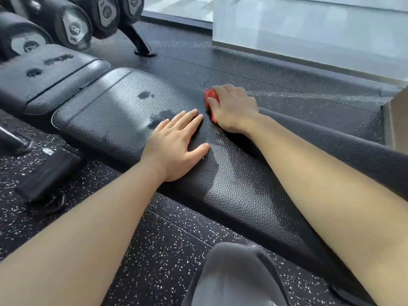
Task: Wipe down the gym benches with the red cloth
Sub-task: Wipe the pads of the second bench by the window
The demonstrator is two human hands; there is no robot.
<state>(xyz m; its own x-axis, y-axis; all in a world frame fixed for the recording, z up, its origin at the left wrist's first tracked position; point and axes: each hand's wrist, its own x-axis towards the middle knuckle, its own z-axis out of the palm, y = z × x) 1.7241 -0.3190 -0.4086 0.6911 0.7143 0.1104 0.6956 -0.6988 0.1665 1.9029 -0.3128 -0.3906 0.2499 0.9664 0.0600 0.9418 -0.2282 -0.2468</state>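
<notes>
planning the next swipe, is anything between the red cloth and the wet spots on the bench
Partly. The left hand lies flat on the bench pad, its fingertips between the red cloth in the right hand and the nearer wet patch. The farther wet spot has only bare pad before it.

Red cloth (211, 100), black pebbled bench (238, 186), white-speckled floor (167, 235)

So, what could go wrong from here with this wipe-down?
The red cloth is bunched small under the right hand, so strokes may miss the wet spots. The left hand lies flat on the bench beside a damp patch and might smear it. The neighbouring bench, also spotted, could get skipped.
</notes>
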